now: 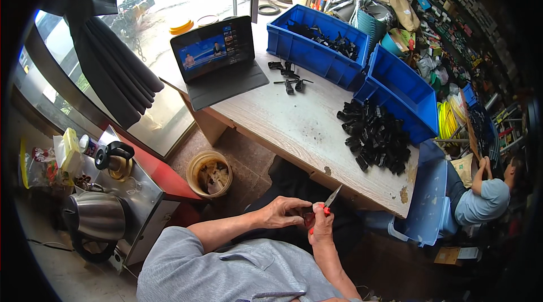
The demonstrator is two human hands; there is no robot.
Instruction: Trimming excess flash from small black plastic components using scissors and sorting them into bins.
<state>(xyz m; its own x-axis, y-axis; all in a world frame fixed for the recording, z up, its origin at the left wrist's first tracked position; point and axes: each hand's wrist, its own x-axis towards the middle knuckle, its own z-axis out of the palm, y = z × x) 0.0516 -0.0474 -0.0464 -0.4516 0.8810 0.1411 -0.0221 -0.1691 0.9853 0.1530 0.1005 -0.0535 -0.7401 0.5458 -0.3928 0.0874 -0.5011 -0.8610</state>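
I am gripping red-handled pliers (323,207) in my right hand (321,227), my left hand (281,212) pinching at them below the table (294,126). Blue bin (308,50) is holding black parts (334,42); another blue bin (404,93) is standing beside loose black parts (374,135).

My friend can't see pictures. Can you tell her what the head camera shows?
A person's left hand and right hand hold a red-handled cutter below a wooden table with a pile of black parts, blue bins and a tablet.
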